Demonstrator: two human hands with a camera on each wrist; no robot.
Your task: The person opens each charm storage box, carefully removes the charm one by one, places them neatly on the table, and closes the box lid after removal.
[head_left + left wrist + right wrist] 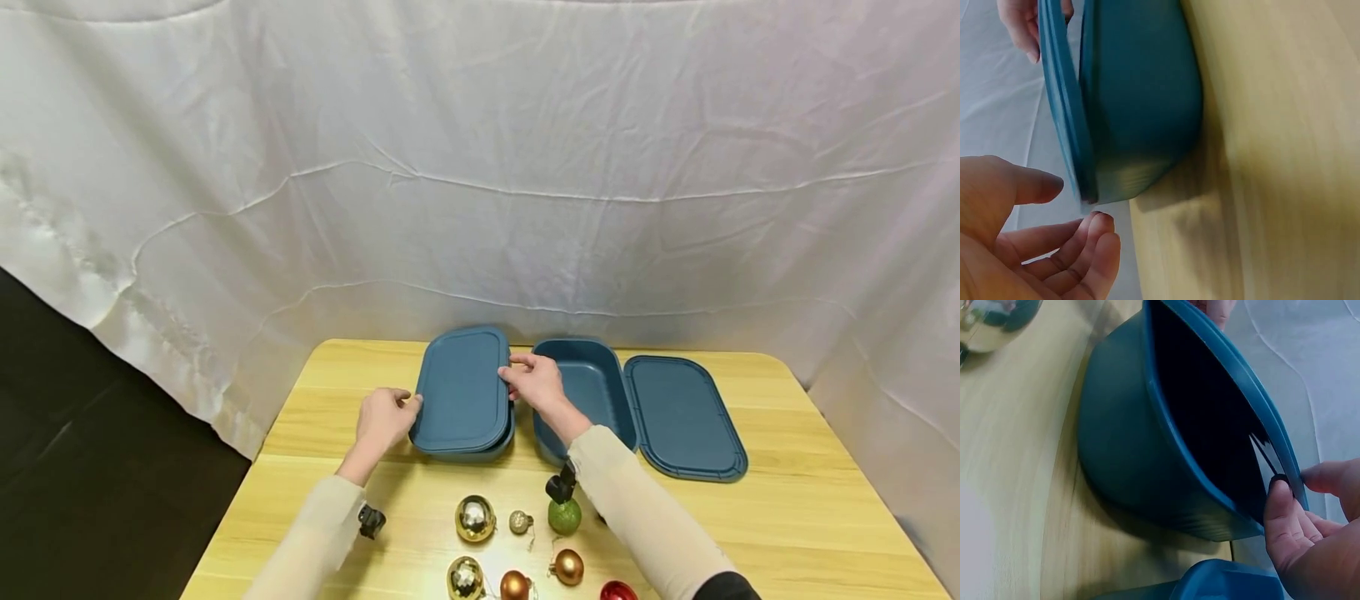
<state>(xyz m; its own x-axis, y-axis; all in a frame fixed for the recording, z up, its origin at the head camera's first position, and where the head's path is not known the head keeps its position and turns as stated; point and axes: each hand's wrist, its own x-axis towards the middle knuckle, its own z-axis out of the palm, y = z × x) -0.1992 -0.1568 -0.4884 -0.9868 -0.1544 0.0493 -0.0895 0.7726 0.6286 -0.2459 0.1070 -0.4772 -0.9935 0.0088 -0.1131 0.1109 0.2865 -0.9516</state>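
Observation:
A blue lid (461, 387) lies slanted over the left blue box (472, 455), with a dark gap between lid and rim in the right wrist view. My right hand (537, 383) pinches the lid's right edge, its thumb (1329, 477) on the outer face and a fingertip (1280, 495) under the rim. At the lid's left edge is my left hand (384, 421), thumb and fingers parted around the lid's corner. In the left wrist view a narrow space shows between the left thumb (1038, 185) and the lid (1072, 125). The inside of the left box is mostly dark.
Right of it stands a second blue box (588, 375), uncovered, with another blue lid (686, 417) flat beside it. Several ornaments lie toward the front, among them a gold ball (475, 518), a green ball (565, 517) and a copper ball (567, 567). A white curtain (525, 167) hangs behind.

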